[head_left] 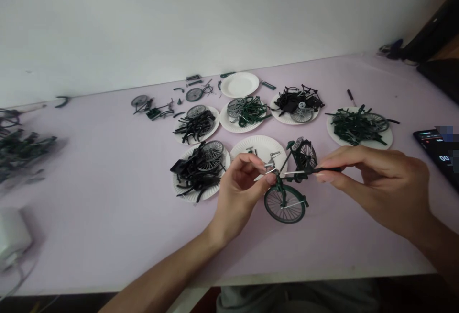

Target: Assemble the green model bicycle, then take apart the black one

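Close to the near edge of our pink table (pixel 107 198), just in front of a white plate (pixel 244 146), we have a small green bike (pixel 291 189). Its front wheel (pixel 284 204) is nearer to us and its back wheel (pixel 307 152) is farther off. We cannot tell if the wheels touch the table. With our left hand (pixel 234 195) we pinch the silver handlebar (pixel 271 163), thumb and finger close together. With our right hand (pixel 390 184) we hold a screwdriver (pixel 315 170) by its dark end, thumb and finger pressed around it. Its thin metal rod (pixel 294 173) points left, at the bike just under the handlebar, but we cannot tell if it touches.

Left of the bike, we see a plate heaped with black parts (pixel 193 174). Farther back are more plates (pixel 226 122) with black and green bits (pixel 253 109). A black phone (pixel 435 152) lies on our right, its screen lit. On our far left sits a white box (pixel 12 236), and past it a heap of green parts (pixel 25 150).
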Tool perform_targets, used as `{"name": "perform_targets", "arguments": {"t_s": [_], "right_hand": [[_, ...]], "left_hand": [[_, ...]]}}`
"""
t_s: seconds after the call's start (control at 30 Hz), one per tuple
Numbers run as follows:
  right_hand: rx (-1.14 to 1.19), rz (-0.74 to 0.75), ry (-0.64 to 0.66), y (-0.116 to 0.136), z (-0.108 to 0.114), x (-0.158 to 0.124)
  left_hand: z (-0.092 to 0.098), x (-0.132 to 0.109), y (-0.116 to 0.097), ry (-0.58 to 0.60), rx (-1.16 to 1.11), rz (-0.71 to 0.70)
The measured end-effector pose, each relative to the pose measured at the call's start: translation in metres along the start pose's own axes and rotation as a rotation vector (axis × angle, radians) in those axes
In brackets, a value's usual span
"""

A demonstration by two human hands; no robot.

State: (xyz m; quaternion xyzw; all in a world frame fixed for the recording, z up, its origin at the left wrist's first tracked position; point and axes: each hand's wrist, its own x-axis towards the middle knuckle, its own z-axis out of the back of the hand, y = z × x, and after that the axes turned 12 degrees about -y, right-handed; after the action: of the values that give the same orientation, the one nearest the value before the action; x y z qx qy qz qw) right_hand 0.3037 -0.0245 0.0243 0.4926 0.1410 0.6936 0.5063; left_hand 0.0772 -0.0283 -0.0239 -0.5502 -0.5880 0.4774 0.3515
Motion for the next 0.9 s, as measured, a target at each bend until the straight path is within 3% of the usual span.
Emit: {"name": "perform_targets", "arguments": {"t_s": [0.47, 0.9], "right_hand": [[-0.001, -0.035, 0.017, -0.0008, -0.0014, 0.0006], [-0.062, 0.042, 0.005, -0.0036, 0.0003, 0.0007]], "left_hand": [[0.0020, -0.0005, 0.0010, 0.041, -0.028, 0.029], [0.0019, -0.0011, -0.0018, 0.053, -0.033, 0.022]]}}
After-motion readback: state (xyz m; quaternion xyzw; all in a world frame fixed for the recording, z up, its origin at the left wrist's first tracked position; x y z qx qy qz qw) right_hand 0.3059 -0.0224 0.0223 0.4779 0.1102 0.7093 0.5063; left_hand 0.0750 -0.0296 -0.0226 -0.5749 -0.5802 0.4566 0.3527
